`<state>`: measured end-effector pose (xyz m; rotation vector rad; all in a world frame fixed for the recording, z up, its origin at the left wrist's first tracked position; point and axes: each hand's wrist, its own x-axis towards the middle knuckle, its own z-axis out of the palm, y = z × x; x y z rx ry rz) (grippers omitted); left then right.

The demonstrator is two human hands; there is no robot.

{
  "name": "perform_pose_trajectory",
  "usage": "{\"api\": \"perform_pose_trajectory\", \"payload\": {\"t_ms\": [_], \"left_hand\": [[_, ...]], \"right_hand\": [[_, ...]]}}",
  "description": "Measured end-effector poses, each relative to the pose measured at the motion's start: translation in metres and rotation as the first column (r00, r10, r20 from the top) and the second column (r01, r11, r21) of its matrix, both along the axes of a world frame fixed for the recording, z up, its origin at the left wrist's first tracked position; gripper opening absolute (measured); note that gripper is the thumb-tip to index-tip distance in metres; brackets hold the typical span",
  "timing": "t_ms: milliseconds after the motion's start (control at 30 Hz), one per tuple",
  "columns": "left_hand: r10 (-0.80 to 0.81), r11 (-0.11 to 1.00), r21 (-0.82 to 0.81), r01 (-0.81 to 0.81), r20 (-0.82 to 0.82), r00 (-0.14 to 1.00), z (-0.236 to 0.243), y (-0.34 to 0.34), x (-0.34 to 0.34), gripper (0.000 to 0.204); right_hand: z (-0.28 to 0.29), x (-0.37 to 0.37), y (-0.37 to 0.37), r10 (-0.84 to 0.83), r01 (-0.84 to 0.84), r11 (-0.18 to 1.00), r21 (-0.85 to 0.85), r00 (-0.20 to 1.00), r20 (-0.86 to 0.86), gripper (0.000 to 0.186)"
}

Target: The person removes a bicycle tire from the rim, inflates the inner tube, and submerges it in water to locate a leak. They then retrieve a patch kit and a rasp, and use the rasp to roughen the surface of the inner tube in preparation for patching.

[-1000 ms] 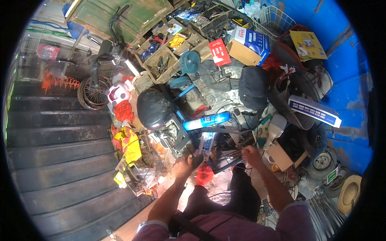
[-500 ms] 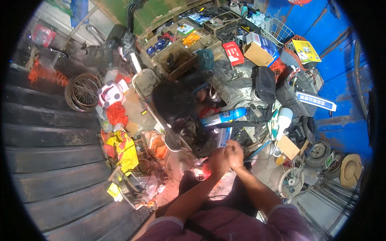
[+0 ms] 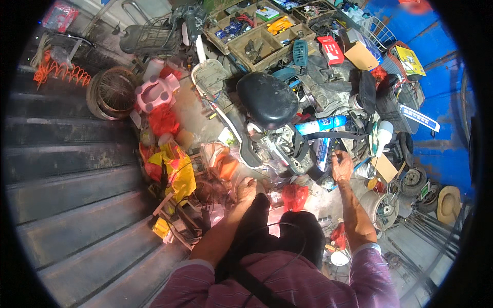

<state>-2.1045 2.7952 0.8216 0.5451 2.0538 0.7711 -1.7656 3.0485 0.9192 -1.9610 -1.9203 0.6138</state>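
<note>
Grip of left hand (image 3: 247, 190) and right hand (image 3: 342, 168): cannot tell if grasping; below-right of the black saddle (image 3: 267, 100), the blue-and-white box (image 3: 322, 154) looks light, stiff, best held by edges.

They wear a striped maroon short-sleeved shirt (image 3: 321, 287) with pale cuffs (image 3: 365, 248), dark trousers (image 3: 300, 236) and a black strap (image 3: 259, 287).

At the left, a spoked wheel (image 3: 114, 92) is near an orange coiled hose (image 3: 64, 77). A pink plastic object (image 3: 163, 88) is just beside a red bag (image 3: 163, 122). Farther away, a red box (image 3: 331, 50) is beside a wooden tray (image 3: 269, 43) with compartments. A straw hat (image 3: 449, 204) is at the right.
</note>
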Motion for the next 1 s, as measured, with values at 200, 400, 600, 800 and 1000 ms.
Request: {"api": "perform_pose_trajectory", "payload": {"t_ms": [200,400,600,800,1000], "left_hand": [[0.15,0.984,-0.01,-0.175,0.562,0.813,-0.043,-0.041,-0.064,0.023],[0.136,0.991,-0.038,-0.132,0.401,0.906,0.04,-0.01,-0.078,0.022],[-0.135,0.96,0.275,0.059,0.266,0.955,0.024,-0.001,-0.15,0.039],[-0.157,0.947,0.314,0.072,0.256,0.954,0.15,0.126,-0.117,0.021],[-0.354,0.727,0.503,0.467,-0.307,0.883,0.238,0.25,-0.216,0.025]], "right_hand": [[0.002,-0.006,0.004,-0.011,0.014,0.999,-0.047,0.999,0.053,0.032],[0.007,0.005,-0.001,-0.026,0.026,1.0,-0.006,0.999,0.039,0.029],[0.012,-0.017,0.004,-0.024,0.026,0.998,0.054,0.999,-0.046,0.029],[0.017,0.0,-0.002,-0.106,0.106,0.994,0.03,0.994,-0.005,0.029],[0.01,-0.004,-0.001,-0.126,0.128,0.992,-0.01,0.989,0.08,0.03]]}}
